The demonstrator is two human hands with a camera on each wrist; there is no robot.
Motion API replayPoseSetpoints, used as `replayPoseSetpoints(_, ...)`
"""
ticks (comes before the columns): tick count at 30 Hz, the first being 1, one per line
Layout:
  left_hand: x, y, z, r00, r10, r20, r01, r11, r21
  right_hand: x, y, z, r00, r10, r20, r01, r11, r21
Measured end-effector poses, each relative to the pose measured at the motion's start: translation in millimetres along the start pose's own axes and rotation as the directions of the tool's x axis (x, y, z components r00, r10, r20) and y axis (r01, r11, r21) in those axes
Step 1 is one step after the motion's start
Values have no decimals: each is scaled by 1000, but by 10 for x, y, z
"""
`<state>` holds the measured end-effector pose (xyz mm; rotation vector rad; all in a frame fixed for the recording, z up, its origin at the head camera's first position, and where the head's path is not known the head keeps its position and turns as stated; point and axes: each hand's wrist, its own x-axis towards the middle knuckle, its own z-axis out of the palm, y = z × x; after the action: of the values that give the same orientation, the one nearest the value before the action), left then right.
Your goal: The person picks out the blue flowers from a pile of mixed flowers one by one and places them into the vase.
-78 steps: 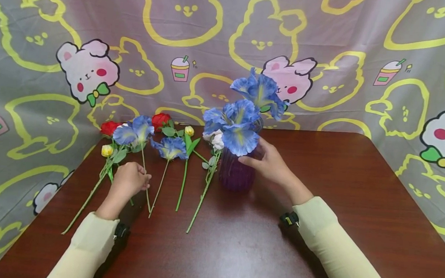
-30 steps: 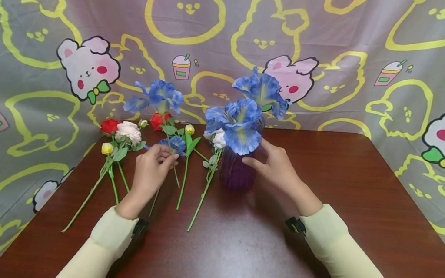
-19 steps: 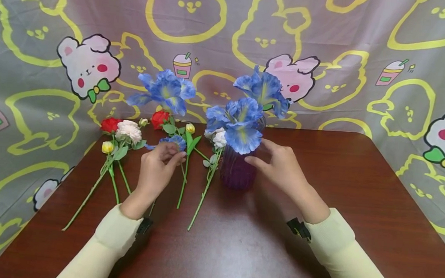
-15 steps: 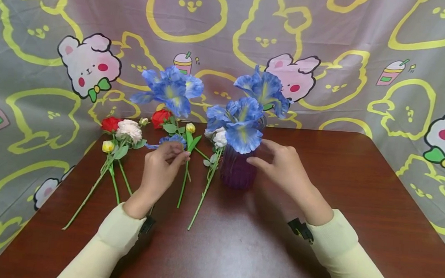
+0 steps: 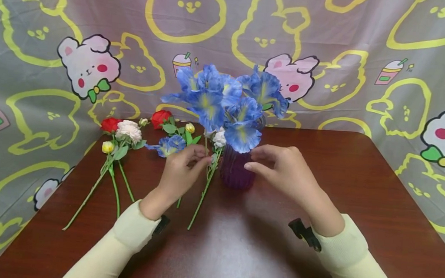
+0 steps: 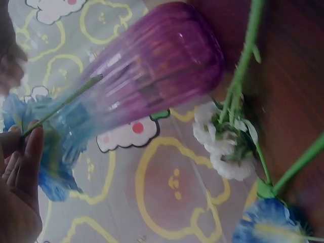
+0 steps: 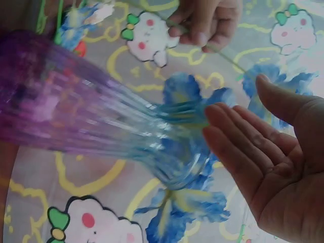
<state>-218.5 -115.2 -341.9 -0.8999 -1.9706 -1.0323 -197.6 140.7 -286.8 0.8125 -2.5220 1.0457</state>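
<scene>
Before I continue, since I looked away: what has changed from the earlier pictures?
The left hand lifted a blue iris off the table, carried it right toward the vase and still holds it. The right hand remains beside the vase; the vase and the other flowers stayed put.

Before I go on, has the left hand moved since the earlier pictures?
Yes. In the head view, the left hand has moved rightward with its blue flower, closer to the vase, which has not moved.

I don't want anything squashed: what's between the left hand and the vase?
In the head view, the white flower's stem. The left wrist view adds the held blue flower's stem, running from the left hand towards the vase.
</scene>
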Motion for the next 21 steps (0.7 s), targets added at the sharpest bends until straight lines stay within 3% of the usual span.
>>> replayPoseSetpoints(4,23,66,85,998,56,35,-56,998,-2,-18,-110,-23,994,-91,-61,97,989,114)
replayPoseSetpoints(8,35,109,169,993,106,50,-105,994,-17,-10,-165,-3,984,-125,-127,150,964,218)
replayPoseSetpoints(13,53,162,269,982,175,72,-174,984,-25,-2,-160,48,983,-84,-166,135,935,327)
replayPoseSetpoints(17,67,209,338,975,194,105,-191,981,-41,-8,-136,73,985,-24,-172,92,913,397)
replayPoseSetpoints(21,73,237,392,970,204,134,-200,979,-44,-15,-114,89,982,-18,-190,99,901,423)
